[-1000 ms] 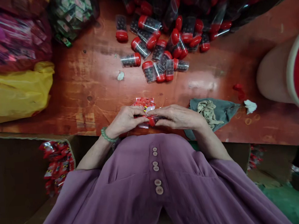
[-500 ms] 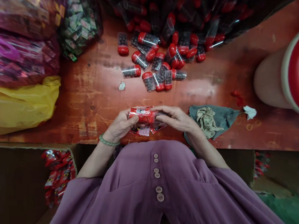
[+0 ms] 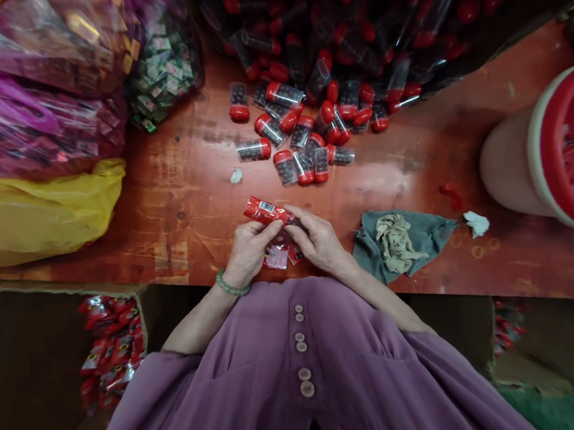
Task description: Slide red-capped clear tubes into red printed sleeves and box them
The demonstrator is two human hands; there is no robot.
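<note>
A red printed wrapper with a barcode is pinched between my two hands near the table's front edge. My left hand, with a green bead bracelet above it, grips the wrapper's lower side with thumb and fingers. My right hand closes on its right end, where something dark shows partly between the fingers. Small packets lie on the table beneath my hands, partly covered. Beyond, a loose group of clear tubes with red caps and dark beads rests on the table.
Bags of small packets and a yellow bag fill the left. A large pile of red-capped tubes is at the back. Grey cloth and a red-rimmed bucket stand right. An open box of red packets sits below.
The wrapper has turned, its left end now tilted up and away with the barcode showing. My left hand has shifted right, closer to my right hand. The camera view has moved slightly.
</note>
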